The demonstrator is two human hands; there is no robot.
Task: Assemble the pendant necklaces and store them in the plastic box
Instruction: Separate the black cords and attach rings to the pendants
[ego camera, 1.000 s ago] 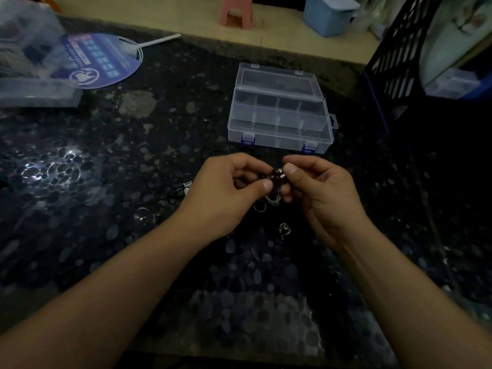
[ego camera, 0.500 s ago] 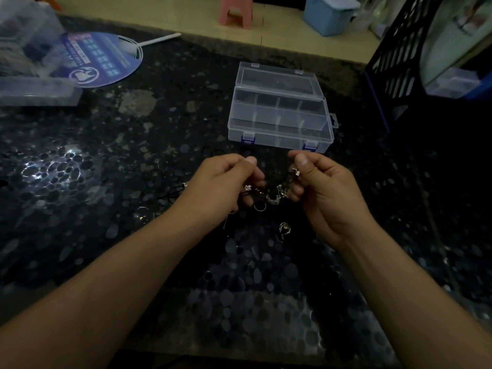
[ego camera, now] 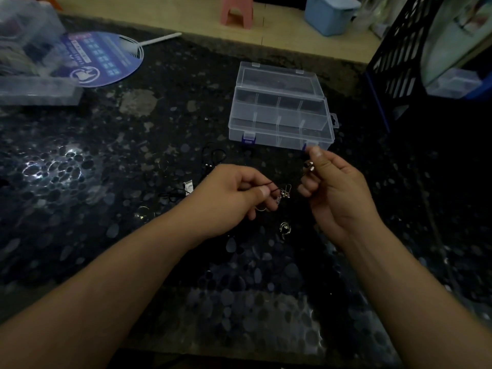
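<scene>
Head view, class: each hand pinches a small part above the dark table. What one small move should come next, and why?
Probably bring the right hand back toward the left hand, so the small metal piece it pinches meets the clasp on the black cord pinched in the left. The parts are apart, and the plastic box already lies open.

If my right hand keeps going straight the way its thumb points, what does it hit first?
Probably the clear plastic compartment box: the right hand points at its front right corner, by a blue latch. Depth is unclear.
</scene>
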